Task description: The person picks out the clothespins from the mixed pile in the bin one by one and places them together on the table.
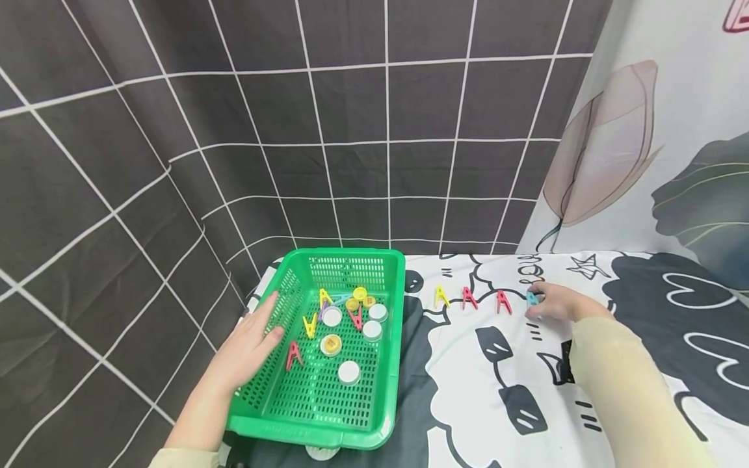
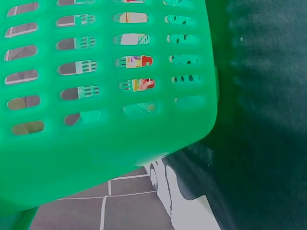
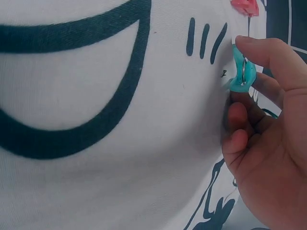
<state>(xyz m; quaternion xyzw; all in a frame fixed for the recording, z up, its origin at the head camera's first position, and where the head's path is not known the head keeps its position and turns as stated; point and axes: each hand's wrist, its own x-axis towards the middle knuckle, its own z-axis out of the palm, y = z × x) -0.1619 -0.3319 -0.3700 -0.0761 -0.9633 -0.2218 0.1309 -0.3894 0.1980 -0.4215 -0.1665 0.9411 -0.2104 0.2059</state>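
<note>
Two hands at work here, and the right hand [image 1: 560, 303] has a blue clip [image 1: 532, 299] pinched between thumb and fingers, down at the patterned cloth [image 1: 462, 396] on the tabletop. From the head view those fingers cover much of it; the right wrist view gives its metal spring, though the thumb hides one end. It's at the right end of a row: a yellow clip [image 1: 441, 296], then two red clips [image 1: 503, 301], one of them cut off by the top of that closer view. Over on the left, the left hand [image 1: 246, 344] is spread, fingers straight, thumb apart, by the side of the green basket [image 1: 399, 318]; whether it touches, nobody can tell. Inside, a purple clip [image 1: 324, 308] is partly hidden beside a white cap [image 1: 331, 316]. The left wrist view is nearly all green wall and dark cloth, no hand, just blurred scraps of colour through the slots. And below the basket's near edge, a pale round shape [image 1: 322, 453], half covered, hard to identify!
</note>
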